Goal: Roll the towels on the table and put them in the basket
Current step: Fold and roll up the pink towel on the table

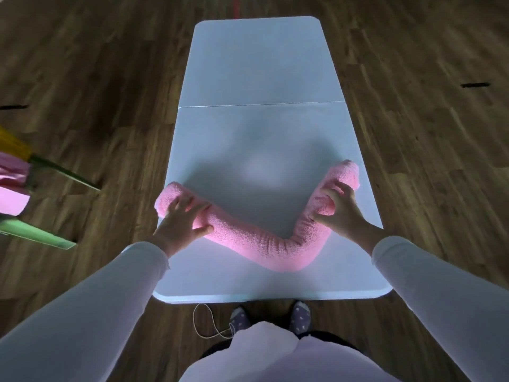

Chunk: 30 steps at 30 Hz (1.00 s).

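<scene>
Here, nearest you, your feet (300, 315) in dotted socks stand on the wood floor (413, 133) at the table's near edge, with a thin cord (205, 323) looped beside them. On the near half of the white table (261, 64) lies the pink towel (248, 241), rolled into a long tube and bent in a V, its elbow toward you. Your left hand (181, 219) wraps the tube's left end, fingers over the top, thumb against the near side. Your right hand (338, 210) clutches the V's right arm with curled fingers. Off the table's left side, more pink cloth (12, 186) shows, too blurred to identify.
</scene>
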Tool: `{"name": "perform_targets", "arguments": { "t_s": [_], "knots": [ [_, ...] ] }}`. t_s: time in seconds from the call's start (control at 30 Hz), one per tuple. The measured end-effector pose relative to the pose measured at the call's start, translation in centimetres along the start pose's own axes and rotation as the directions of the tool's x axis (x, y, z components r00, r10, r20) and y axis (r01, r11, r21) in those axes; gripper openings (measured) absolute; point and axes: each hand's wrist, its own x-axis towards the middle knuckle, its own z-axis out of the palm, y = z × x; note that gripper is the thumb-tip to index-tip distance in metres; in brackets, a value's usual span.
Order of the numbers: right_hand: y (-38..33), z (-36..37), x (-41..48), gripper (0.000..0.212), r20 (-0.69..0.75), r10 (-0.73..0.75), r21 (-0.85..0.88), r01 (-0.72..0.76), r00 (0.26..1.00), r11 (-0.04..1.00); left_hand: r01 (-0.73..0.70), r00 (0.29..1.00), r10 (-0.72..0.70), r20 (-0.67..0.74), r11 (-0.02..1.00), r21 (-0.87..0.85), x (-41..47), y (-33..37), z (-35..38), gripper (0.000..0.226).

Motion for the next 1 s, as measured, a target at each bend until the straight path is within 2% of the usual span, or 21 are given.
{"name": "perform_targets", "arguments": {
  "t_s": [0.07, 0.27, 0.4, 0.5, 0.6, 0.77, 1.0],
  "knots": [
    [-0.2, 0.2, 0.3, 0.073, 0.006, -0.021, 0.013, 0.02, 1.0, 1.0, -0.017, 1.0, 0.017, -0.023, 1.0, -0.006, 0.1, 0.6, 0.3, 0.063],
    [-1.6, 0.1, 0.8, 0.077, 0.123, -0.136, 0.0, 0.137, 0.983, 0.991, -0.001, 1.0, 0.001, 0.003, 1.0, 0.008, -0.2, 1.5, 1.7, 0.066],
    [-3.9, 1.2, 0.8, 0.083, 0.189, -0.189, 0.075, 0.178, 0.963, 0.981, -0.098, 0.995, 0.1, -0.027, 0.994, 0.054, -1.3, 2.8, 2.1, 0.072],
    [-4.2, 2.5, 1.3, 0.096, 0.121, -0.042, 0.131, 0.026, 0.992, 0.991, -0.107, 0.994, 0.106, 0.009, 0.991, 0.083, -1.3, 1.7, 0.7, 0.081],
    [-4.3, 3.2, 2.2, 0.1, 0.146, 0.051, 0.109, -0.067, 0.988, 0.992, 0.023, 0.998, -0.032, 0.045, 0.98, 0.196, -1.3, -0.6, -0.6, 0.086],
    [-6.5, 3.9, 4.2, 0.099, 0.303, -0.004, 0.141, -0.041, 0.953, 0.989, 0.116, 0.986, -0.099, 0.134, 0.986, -0.119, -2.4, -1.1, -0.5, 0.083],
    [-12.0, 7.3, 5.4, 0.089, 0.52, -0.156, 0.047, 0.155, 0.839, 0.987, 0.183, 0.983, -0.176, 0.05, 0.96, -0.211, -4.6, 1.2, 1.4, 0.088]
  ]
}}
